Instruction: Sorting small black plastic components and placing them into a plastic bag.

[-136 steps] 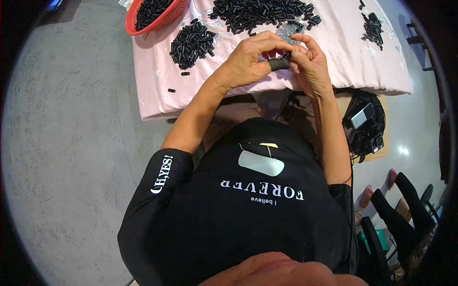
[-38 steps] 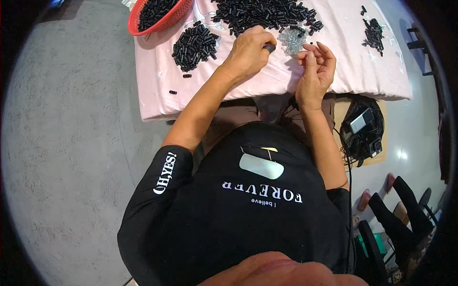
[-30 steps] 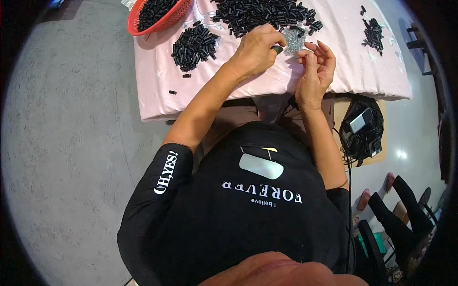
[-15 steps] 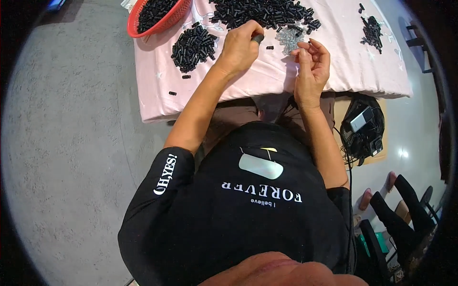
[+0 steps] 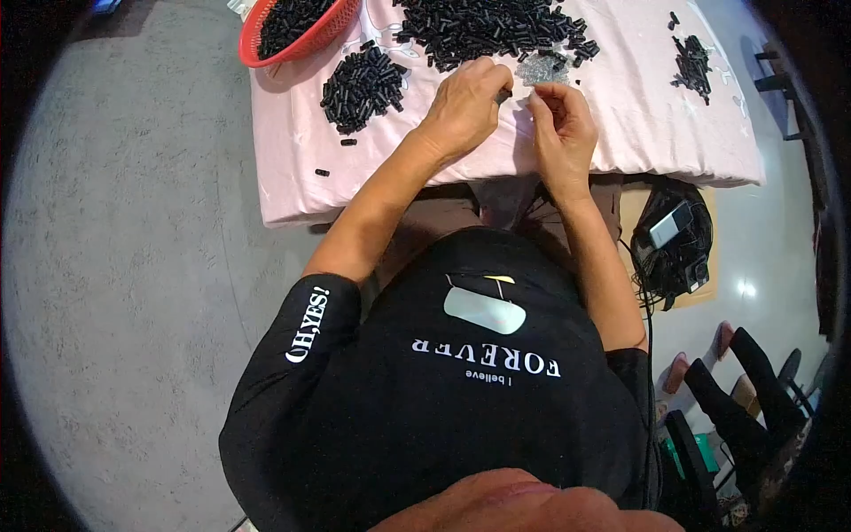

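Note:
My left hand is closed, pinching a small black cylindrical piece that sticks out past the fingertips. Facing it, my right hand has thumb and forefinger drawn together close to that piece. Whatever those right fingertips hold, if anything, is too small to make out. Just beyond the right fingers lies a small heap of clear pieces. Behind both hands spreads a large pile of black cylindrical pieces. A smaller pile of similar black pieces sits to the left of my left hand.
A red basket full of black pieces stands at the table's far left. Two single black pieces lie near the left edge of the pink cloth. Thin black pieces are heaped at right. A black mesh bag sits below the table; another person's legs show lower right.
My right hand has come left, from beside the clear heap toward my left hand. My left hand has shifted right and nearer to me, over where a loose black piece lay.

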{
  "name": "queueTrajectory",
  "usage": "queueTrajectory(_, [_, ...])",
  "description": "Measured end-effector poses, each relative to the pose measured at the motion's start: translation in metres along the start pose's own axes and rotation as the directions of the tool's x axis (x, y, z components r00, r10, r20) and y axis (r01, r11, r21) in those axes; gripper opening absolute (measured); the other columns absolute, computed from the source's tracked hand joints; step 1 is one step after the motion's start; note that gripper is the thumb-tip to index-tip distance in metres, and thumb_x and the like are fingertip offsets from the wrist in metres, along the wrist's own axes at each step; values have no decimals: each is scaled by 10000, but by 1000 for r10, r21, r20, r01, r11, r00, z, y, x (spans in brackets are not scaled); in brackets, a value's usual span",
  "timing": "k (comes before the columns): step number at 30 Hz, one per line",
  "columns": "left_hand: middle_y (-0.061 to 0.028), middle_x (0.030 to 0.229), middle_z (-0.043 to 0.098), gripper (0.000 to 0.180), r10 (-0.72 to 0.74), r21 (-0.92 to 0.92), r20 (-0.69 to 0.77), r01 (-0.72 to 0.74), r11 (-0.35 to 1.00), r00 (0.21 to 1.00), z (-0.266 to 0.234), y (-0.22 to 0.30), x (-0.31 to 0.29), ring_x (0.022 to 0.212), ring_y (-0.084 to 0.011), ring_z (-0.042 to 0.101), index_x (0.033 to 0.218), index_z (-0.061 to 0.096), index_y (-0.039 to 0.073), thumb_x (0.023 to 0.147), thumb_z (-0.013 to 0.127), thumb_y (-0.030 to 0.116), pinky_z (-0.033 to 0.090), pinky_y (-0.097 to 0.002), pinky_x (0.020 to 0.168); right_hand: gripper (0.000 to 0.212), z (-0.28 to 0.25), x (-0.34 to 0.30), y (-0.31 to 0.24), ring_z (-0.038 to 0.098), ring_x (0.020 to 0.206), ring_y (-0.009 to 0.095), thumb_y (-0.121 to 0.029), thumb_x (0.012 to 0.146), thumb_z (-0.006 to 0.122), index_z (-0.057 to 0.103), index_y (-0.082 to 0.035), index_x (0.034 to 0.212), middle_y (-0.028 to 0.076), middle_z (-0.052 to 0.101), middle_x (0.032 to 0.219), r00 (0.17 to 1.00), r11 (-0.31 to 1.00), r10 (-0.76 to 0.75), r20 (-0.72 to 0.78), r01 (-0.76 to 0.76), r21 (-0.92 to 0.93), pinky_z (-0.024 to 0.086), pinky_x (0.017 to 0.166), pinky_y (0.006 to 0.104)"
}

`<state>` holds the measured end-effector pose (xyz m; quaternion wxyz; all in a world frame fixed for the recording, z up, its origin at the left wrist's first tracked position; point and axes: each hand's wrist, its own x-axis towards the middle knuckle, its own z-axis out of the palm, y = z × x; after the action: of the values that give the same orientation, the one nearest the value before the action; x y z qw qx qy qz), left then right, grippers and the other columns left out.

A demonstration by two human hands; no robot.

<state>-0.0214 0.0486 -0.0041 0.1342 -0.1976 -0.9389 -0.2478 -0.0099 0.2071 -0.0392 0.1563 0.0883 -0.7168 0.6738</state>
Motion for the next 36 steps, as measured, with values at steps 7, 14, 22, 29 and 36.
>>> queueTrajectory(7, [-168,900,596,186,-9,-243,-26,2,970,1000,-6,7,-4,855,-368,593,953,593,-2,776,554,-47,477,-406,754,148,3,1,-4,669,720,172,-48,861,682,632,14,986,115,671,839,999,999,7,32,-6,-37,534,666,289])
queueTrajectory(14, [-125,892,658,197,-77,-400,-16,65,914,997,-7,14,-4,820,-232,654,995,638,-2,805,599,-38,510,-323,751,116,3,2,-5,676,719,107,-75,913,643,638,12,989,75,703,797,991,992,96,90,-102,75,538,650,249])
queueTrajectory(22, [-107,944,671,189,-167,-270,53,176,947,984,-9,-2,-4,824,-205,658,1017,681,25,840,616,9,513,-299,753,101,0,0,-4,650,710,86,-60,936,599,646,17,981,71,694,800,993,986,112,42,-116,118,530,645,236])
queueTrajectory(29, [-122,905,646,168,60,-180,-77,-73,981,995,3,7,45,824,-287,649,947,703,59,788,650,43,510,-354,738,109,0,-6,-5,588,717,72,-66,967,574,611,19,1026,29,637,834,995,955,95,-13,-87,284,506,655,217])
queueTrajectory(36, [-165,898,655,165,-3,50,25,2,999,1000,26,18,74,904,-353,641,835,720,65,724,631,148,516,-447,814,104,-2,-5,3,565,753,72,-44,983,539,546,4,1075,24,593,913,991,925,87,-105,-41,377,494,681,207])
